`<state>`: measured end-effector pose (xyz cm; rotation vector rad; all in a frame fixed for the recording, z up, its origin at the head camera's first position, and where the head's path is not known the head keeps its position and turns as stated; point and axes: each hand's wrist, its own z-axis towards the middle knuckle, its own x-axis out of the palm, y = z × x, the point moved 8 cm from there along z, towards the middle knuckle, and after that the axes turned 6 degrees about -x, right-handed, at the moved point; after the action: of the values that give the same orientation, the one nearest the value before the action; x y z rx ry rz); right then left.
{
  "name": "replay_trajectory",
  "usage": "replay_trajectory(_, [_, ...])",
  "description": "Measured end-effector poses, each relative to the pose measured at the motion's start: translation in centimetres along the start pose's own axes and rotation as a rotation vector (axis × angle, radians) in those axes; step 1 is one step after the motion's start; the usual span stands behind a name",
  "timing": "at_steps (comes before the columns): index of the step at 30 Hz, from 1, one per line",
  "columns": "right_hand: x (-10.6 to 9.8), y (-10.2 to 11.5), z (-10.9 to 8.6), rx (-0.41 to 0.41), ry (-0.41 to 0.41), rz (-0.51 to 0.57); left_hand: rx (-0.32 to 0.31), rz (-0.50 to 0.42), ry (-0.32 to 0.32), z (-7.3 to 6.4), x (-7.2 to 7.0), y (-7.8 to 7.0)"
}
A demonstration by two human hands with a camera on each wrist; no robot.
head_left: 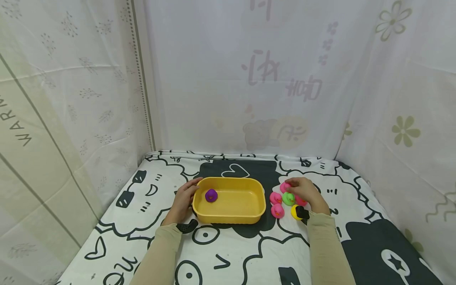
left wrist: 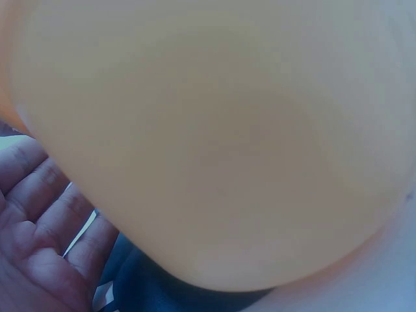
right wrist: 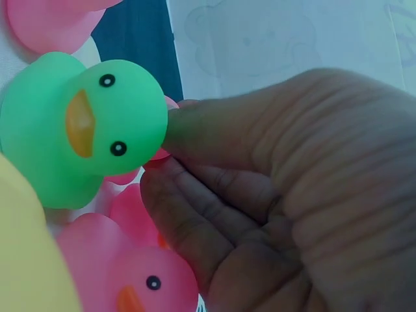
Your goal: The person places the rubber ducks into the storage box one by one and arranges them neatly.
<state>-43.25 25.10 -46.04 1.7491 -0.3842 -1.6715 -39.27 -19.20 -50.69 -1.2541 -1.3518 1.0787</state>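
Observation:
A yellow plastic basin [head_left: 229, 219] sits on the patterned cloth with a purple rubber duck [head_left: 211, 195] inside, toward its left. My left hand [head_left: 183, 202] rests against the basin's left side, fingers stretched along the rim; the left wrist view shows the palm beside the basin wall [left wrist: 214, 162]. To the right of the basin, my right hand [head_left: 304, 192] pinches a pink rubber duck [head_left: 285, 187] between thumb and fingers. A green duck [right wrist: 117, 123] stands right by that hand and partly hides the pinched duck in the right wrist view. Another pink duck [head_left: 301, 200] lies under the palm.
Two more pink ducks [head_left: 275, 198] stand between the basin and the green duck. A yellow duck [head_left: 295, 212] sits near the right wrist, partly covered by the black wrist strap [head_left: 303, 213]. Printed curtains [head_left: 249, 79] hang behind and on both sides of the cloth-covered surface [head_left: 221, 253].

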Motion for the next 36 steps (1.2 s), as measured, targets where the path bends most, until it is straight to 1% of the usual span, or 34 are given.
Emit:
replay_trajectory(2, [0.0, 0.0, 0.0, 0.012, -0.006, -0.001, -0.003, 0.0, -0.002, 0.0, 0.0, 0.0])
replay_trajectory(10, [0.1, 0.0, 0.1, 0.015, -0.005, -0.035, -0.006, -0.008, 0.001, 0.1, -0.2, 0.3])
replay_trajectory(16, [0.3, 0.0, -0.1, 0.029, -0.009, -0.035, -0.012, -0.019, 0.002, 0.0, -0.1, 0.5])
replay_trajectory(21, [0.0, 0.1, -0.2, 0.04, -0.041, -0.027, -0.011, -0.011, -0.004, -0.1, -0.1, 0.5])
replay_trajectory(30, [-0.7, 0.6, -0.3, 0.024, -0.104, -0.011, -0.005, -0.012, -0.003, -0.2, -0.1, 0.3])
replay_trajectory(36, [-1.0, 0.8, -0.3, 0.032, -0.124, 0.01, 0.001, -0.009, 0.002, -0.2, 0.0, 0.2])
